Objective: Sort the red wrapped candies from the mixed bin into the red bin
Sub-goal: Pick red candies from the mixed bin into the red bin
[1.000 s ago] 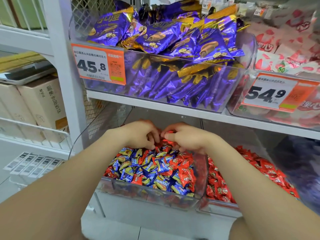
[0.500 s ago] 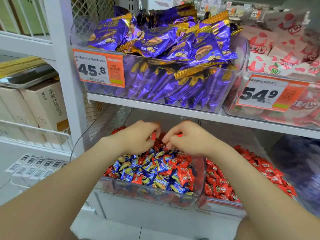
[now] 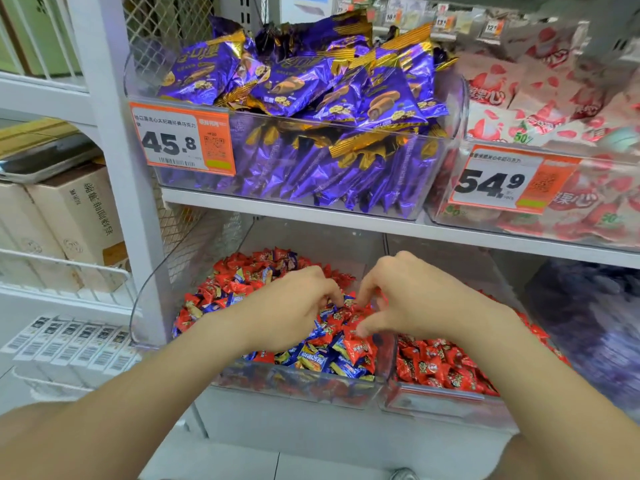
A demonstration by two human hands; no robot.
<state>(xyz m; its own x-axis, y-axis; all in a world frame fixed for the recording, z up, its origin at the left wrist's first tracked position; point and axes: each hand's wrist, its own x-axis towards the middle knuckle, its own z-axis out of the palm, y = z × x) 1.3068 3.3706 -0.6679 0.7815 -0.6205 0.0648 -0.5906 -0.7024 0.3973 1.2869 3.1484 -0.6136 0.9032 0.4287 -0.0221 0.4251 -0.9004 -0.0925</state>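
— What do we see, going left to right?
— Two clear bins side by side under a shelf (image 3: 294, 209). In the mixed bin (image 3: 277, 381), red wrapped candies (image 3: 360, 348) lie among blue candies (image 3: 343, 368), too many to count. Our left hand (image 3: 294, 306) and right hand (image 3: 415, 299) curl their fingers into the heap near its right wall; we cannot tell whether either grips a candy.
— And the red bin?
— The red bin (image 3: 443, 400) is just beside that wall, with open room above it.

The white shelf (image 3: 294, 212) carries a clear bin (image 3: 311, 120) of purple packets and another bin (image 3: 588, 216) of pink-and-white packets. On the level below, the mixed bin (image 3: 294, 384) sits just beside the red bin (image 3: 440, 401).
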